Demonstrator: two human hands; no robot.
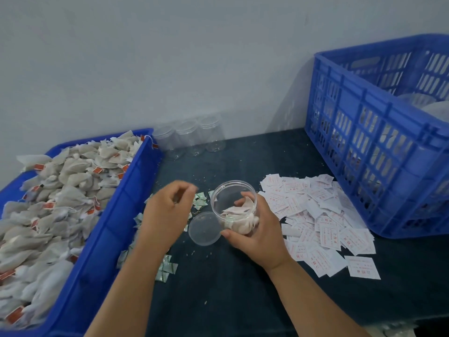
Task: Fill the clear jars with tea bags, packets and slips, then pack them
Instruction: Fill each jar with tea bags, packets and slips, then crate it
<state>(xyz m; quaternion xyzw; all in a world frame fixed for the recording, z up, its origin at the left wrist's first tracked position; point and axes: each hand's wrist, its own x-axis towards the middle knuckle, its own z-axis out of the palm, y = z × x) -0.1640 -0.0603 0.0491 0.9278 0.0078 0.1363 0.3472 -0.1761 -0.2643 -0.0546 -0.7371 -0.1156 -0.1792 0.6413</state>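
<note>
Head view: right hand (258,237) grips jar (232,196) holding tea bags (240,223); left hand (165,215) blurred, grip unclear.

1 view: head camera, worn, above near edge of table (218,300), facing forward and down toward far wall (170,57). Wide angle, close range. 2 forearms enter from bottom; left hand (167,215) and right hand (257,234), gripping jar (233,190), sit at centre. Tray (109,227) cut off at left, crate (359,117) cut off at right. Far table edge meets wall mid-frame. Wall fills upper half.
</note>
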